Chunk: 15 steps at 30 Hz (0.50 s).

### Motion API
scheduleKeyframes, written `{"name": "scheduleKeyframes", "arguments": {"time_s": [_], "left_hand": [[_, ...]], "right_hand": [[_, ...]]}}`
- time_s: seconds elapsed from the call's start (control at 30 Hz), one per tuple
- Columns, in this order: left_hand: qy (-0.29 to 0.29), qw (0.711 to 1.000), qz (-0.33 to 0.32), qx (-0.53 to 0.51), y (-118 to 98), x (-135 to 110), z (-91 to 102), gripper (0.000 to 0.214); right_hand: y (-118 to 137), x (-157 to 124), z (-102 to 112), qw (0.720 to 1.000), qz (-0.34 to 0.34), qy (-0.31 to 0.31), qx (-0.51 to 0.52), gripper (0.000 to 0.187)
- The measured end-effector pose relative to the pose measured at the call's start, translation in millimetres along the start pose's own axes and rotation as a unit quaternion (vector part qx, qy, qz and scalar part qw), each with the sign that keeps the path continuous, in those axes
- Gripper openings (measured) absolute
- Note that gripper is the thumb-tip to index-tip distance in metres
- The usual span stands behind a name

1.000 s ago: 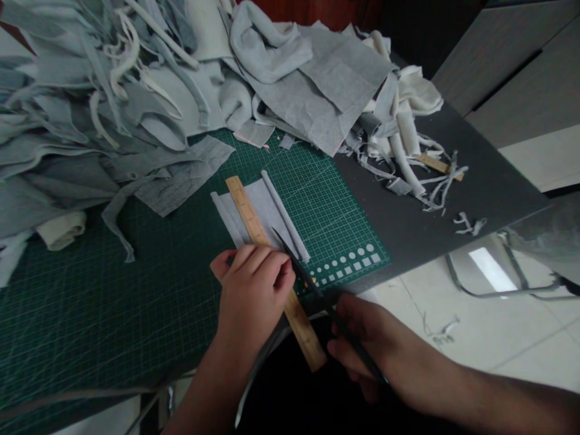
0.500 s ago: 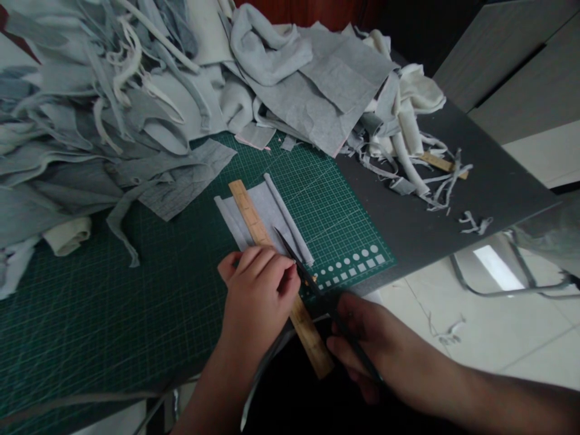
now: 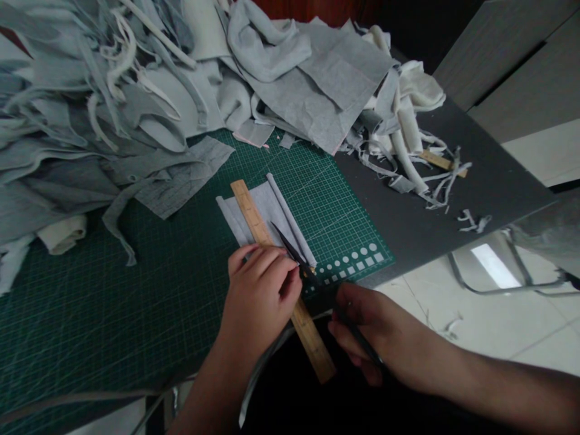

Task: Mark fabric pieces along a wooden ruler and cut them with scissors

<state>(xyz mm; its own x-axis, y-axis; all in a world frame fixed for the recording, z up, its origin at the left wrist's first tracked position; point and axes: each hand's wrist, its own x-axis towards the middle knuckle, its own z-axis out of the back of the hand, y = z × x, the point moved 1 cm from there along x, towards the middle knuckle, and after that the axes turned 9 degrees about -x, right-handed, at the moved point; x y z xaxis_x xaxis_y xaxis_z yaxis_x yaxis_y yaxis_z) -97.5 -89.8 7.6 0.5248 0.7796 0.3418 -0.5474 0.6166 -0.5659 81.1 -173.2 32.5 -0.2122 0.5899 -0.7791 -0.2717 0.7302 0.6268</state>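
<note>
A small piece of light grey fabric (image 3: 265, 202) with rolled-up sides lies on the green cutting mat (image 3: 167, 314). Across it runs a wooden ruler (image 3: 251, 212), whose near end juts past the table edge. My left hand (image 3: 260, 287) is closed over the ruler and the fabric, fingers curled and thumb tucked in. In my right hand (image 3: 367, 332) are black scissors (image 3: 290, 243), their handles wrapped by my fingers. The blades point away from me and lie over the fabric, just right of the ruler and close to my left fingertips.
A big heap of grey and off-white fabric scraps (image 3: 163, 109) covers the back of the table. Thin offcuts and a short wooden piece (image 3: 441, 162) lie on the dark tabletop (image 3: 380, 208) at right. A metal-framed chair (image 3: 493, 289) stands beyond the edge.
The scissors' blades have shifted slightly and look a little wider apart. My left hand stays over the ruler and fabric, with only a small shift of view.
</note>
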Motion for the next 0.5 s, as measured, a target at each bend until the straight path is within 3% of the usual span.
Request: {"name": "scheduleKeyframes", "arguments": {"time_s": [0.23, 0.5], "left_hand": [[0.006, 1.0, 0.015, 0.021, -0.6, -0.2, -1.4, 0.006], [0.02, 0.999, -0.007, 0.041, 1.6, -0.9, -1.8, 0.013]], "right_hand": [[2.3, 2.9, 2.3, 1.0, 0.007, -0.002, -0.014, 0.019], [5.6, 9.0, 4.8, 1.0, -0.002, -0.002, -0.003, 0.021]]}}
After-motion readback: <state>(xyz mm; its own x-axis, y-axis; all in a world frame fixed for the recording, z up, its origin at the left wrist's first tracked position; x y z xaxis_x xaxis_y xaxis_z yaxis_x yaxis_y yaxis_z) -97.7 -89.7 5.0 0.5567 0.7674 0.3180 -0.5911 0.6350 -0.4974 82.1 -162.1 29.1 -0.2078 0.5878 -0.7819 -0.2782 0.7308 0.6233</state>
